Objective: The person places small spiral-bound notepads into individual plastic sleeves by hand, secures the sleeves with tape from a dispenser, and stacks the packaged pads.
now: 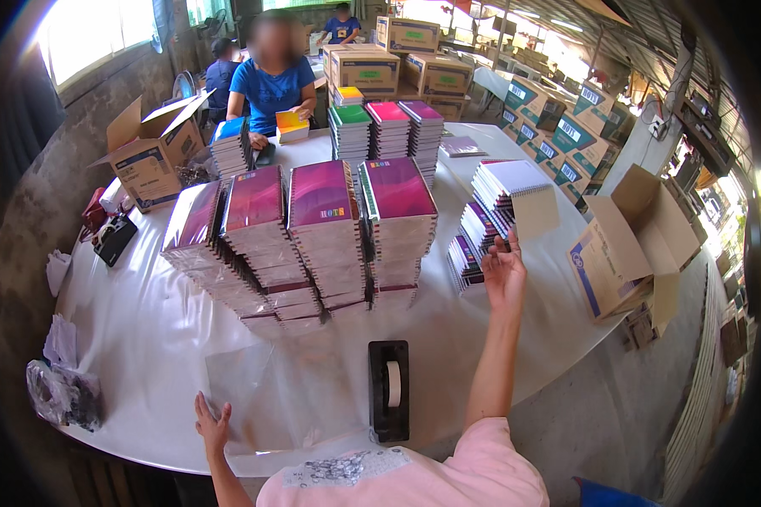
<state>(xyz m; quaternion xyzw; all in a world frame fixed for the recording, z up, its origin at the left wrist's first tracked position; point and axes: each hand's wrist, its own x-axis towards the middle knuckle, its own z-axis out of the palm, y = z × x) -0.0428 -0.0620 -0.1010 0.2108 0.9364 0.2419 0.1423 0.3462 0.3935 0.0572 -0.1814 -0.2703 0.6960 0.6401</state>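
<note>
The left hand (212, 422) lies flat, fingers spread, pinning a clear plastic sheet (271, 397) at the table (144, 338) edge; if it lifts, the sheet could slide off. Right of it stands a black tape dispenser (389, 390). The right hand (504, 272), open and holding nothing, reaches to a fanned notebook stack (499, 203) just beyond its fingertips; a clumsy pull might topple it.

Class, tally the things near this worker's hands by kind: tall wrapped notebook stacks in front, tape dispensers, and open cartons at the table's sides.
Tall wrapped notebook stacks: 4
Tape dispensers: 1
Open cartons: 2
Total: 7
</note>
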